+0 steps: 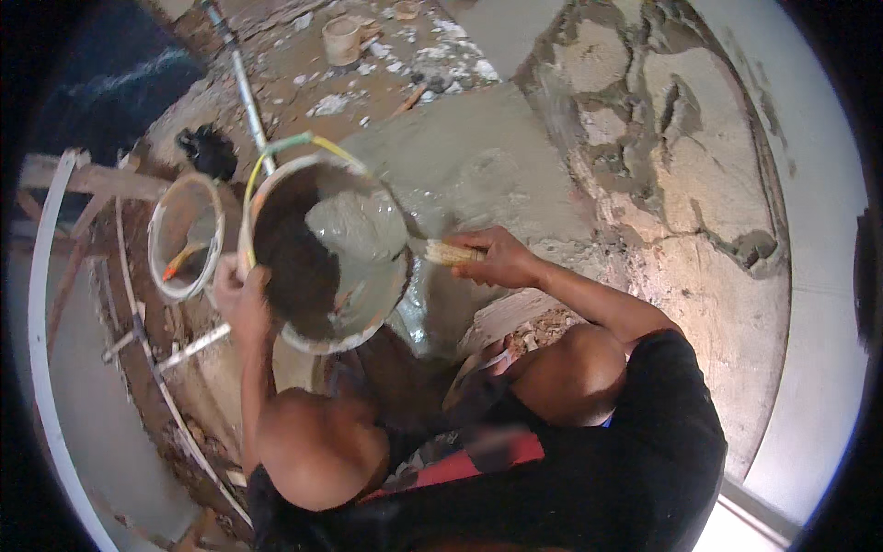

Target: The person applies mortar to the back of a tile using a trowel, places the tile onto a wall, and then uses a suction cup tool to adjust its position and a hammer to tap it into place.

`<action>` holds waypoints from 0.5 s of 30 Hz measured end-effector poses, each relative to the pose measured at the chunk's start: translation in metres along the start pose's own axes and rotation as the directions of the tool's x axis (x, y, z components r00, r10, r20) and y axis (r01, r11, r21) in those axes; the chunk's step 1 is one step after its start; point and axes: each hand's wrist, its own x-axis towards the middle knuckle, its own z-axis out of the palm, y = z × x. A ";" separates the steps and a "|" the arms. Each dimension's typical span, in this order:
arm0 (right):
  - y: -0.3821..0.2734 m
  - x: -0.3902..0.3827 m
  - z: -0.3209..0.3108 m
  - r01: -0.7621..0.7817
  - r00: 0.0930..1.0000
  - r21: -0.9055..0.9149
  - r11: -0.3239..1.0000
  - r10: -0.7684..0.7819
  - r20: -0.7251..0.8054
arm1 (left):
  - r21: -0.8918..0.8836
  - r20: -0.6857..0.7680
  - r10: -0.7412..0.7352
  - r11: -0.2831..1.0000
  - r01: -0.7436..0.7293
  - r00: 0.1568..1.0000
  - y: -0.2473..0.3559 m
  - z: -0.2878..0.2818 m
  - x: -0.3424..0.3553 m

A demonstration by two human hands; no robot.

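My left hand (245, 299) grips the near-left rim of a large bucket (342, 345), which is tilted in front of me. Wet grey mortar (354, 225) lies along its right inner side, while the left inside is dark. A yellow and green handle (292, 141) arches over the bucket's far side. Closed around the pale, worn handle of a trowel (449, 252) is my right hand (501, 258), just right of the bucket. The trowel's blade reaches toward the bucket's right rim and is mostly hidden by mortar.
A smaller bucket (154, 267) holding an orange-tipped tool stands at left. Smooth wet mortar (478, 166) covers the floor ahead, beside rough patches (681, 156) at right. Beyond lie a small tub (342, 41), rubble and a long pole (244, 83). Thin pipes (152, 340) run at left.
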 end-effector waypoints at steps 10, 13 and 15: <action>-0.011 -0.004 0.006 0.183 0.891 -0.666 0.723 -0.408 -0.198 | -0.042 0.158 0.205 0.979 -0.201 0.966 0.040 0.055 0.010; -0.016 -0.005 -0.005 -0.022 0.926 -0.703 0.711 -0.250 -0.282 | 0.086 0.138 0.261 0.958 -0.274 0.956 0.049 0.055 0.012; -0.023 -0.007 -0.018 -0.099 0.931 -0.734 0.671 -0.199 -0.307 | 0.057 0.136 0.307 0.947 -0.317 0.942 0.055 0.060 0.014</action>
